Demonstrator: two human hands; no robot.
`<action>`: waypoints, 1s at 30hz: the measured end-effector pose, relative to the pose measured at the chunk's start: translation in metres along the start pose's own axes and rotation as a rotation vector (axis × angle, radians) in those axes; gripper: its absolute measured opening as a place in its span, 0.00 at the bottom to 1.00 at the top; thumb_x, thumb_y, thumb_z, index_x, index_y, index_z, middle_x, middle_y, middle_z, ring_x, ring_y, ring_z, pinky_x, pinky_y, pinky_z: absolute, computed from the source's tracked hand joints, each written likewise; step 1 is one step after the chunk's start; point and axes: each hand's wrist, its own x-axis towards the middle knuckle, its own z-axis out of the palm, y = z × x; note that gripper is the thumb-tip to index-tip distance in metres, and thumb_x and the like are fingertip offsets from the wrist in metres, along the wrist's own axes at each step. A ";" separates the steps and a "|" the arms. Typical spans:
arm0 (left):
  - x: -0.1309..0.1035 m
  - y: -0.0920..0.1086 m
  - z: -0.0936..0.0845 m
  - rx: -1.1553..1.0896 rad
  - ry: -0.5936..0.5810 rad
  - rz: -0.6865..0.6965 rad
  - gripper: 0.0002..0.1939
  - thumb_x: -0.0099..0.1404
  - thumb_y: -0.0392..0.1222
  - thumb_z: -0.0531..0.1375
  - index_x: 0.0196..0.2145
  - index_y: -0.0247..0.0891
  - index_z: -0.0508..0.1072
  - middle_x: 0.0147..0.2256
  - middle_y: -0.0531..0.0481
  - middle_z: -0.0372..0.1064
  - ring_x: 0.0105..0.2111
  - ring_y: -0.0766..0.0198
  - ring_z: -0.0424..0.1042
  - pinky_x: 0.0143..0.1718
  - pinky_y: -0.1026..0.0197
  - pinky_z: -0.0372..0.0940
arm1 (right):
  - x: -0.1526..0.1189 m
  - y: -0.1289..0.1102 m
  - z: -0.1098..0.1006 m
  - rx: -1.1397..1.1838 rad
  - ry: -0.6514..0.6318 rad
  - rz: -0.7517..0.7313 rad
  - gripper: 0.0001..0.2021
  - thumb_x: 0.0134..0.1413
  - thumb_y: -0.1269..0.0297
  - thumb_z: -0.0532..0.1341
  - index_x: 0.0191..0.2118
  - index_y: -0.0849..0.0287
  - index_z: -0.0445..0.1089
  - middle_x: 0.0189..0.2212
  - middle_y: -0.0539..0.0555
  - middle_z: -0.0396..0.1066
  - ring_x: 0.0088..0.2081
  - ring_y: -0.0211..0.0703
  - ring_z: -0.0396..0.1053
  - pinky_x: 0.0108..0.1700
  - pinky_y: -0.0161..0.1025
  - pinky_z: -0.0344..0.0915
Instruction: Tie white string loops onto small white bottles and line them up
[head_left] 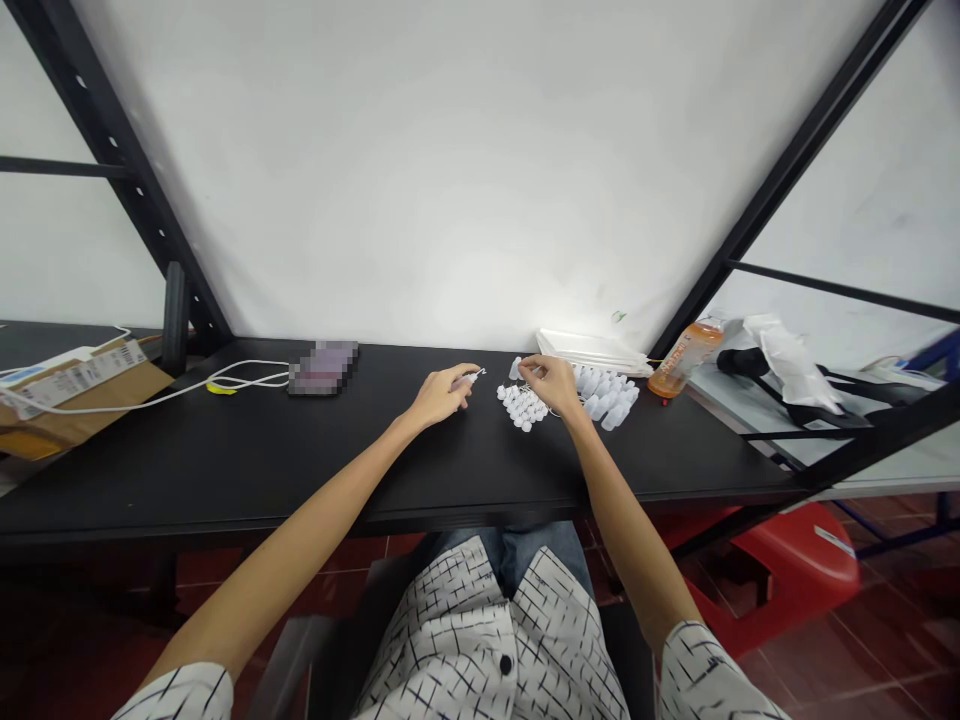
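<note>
My left hand (441, 396) is closed round a small plastic dropper bottle (471, 379), its thin white tip pointing to the right. My right hand (550, 382) has its thumb and fingers pinched together above a pile of small white caps (523, 407); anything between the fingertips is too small to make out. One translucent bottle (515, 368) stands just left of those fingertips. Beyond the right wrist, several small translucent bottles (609, 398) are grouped together on the black table (330, 455).
White flat sheets or trays (592, 350) lie against the wall behind the bottles. An orange drink bottle (685, 360) leans at the table's right end. To the left are a blurred-out flat object (324, 368), a white cable (180, 393) and a cardboard box (90, 395). A red stool (795, 565) stands below right.
</note>
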 end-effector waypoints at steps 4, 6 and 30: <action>0.000 0.000 0.000 -0.007 -0.047 -0.059 0.19 0.68 0.38 0.50 0.54 0.39 0.72 0.34 0.48 0.72 0.25 0.68 0.74 0.21 0.69 0.65 | -0.002 -0.001 -0.003 -0.181 -0.174 0.012 0.08 0.51 0.64 0.62 0.32 0.55 0.79 0.34 0.51 0.79 0.32 0.42 0.72 0.35 0.37 0.62; 0.001 -0.003 0.001 -0.031 -0.064 -0.074 0.18 0.69 0.40 0.49 0.53 0.39 0.71 0.37 0.47 0.71 0.23 0.69 0.73 0.18 0.70 0.62 | -0.003 -0.005 -0.001 -0.263 -0.231 -0.004 0.08 0.52 0.64 0.62 0.33 0.54 0.80 0.38 0.51 0.78 0.36 0.42 0.72 0.36 0.36 0.61; -0.004 0.017 -0.002 -0.525 -0.050 -0.316 0.10 0.71 0.45 0.48 0.33 0.41 0.60 0.14 0.62 0.49 0.10 0.75 0.44 0.12 0.73 0.39 | -0.007 -0.037 0.033 0.686 -0.162 -0.005 0.09 0.48 0.58 0.64 0.29 0.60 0.72 0.26 0.51 0.73 0.26 0.37 0.69 0.32 0.36 0.66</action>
